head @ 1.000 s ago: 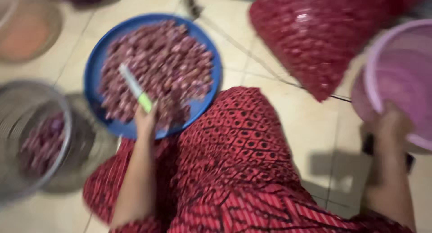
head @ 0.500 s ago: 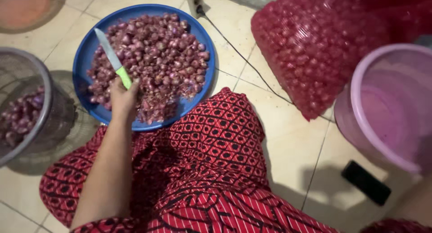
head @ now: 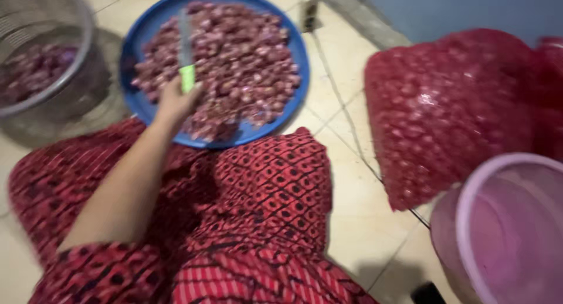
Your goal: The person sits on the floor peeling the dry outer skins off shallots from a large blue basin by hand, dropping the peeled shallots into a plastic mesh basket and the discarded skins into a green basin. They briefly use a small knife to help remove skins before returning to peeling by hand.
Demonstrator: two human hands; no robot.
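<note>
Head view looks down on a person seated on a tiled floor (head: 363,233), lap covered in red patterned cloth (head: 258,186). Left hand (head: 176,101) has its grip clenched around the green handle of a small knife (head: 186,49), blade pointing far, over the blue tray (head: 299,63). Right hand is out of view, so its grip cannot be told.

Judging from the frame, the step in hand is working through the shallots (head: 234,57) heaped on that tray, with the knife held ready rather than cutting. A next move would call for a free hand to pick one bulb from the pile and bring it to the blade, well clear of the lap.

Containers: the blue tray, just beyond the knees, is piled with reddish-purple shallots. At far left a wire mesh basket (head: 76,75) holds a smaller lot of them. On the right lies a red net sack (head: 457,110), bulging full. At near right stands a pink plastic tub (head: 469,222); its inside looks bare, though blur hides detail.
</note>
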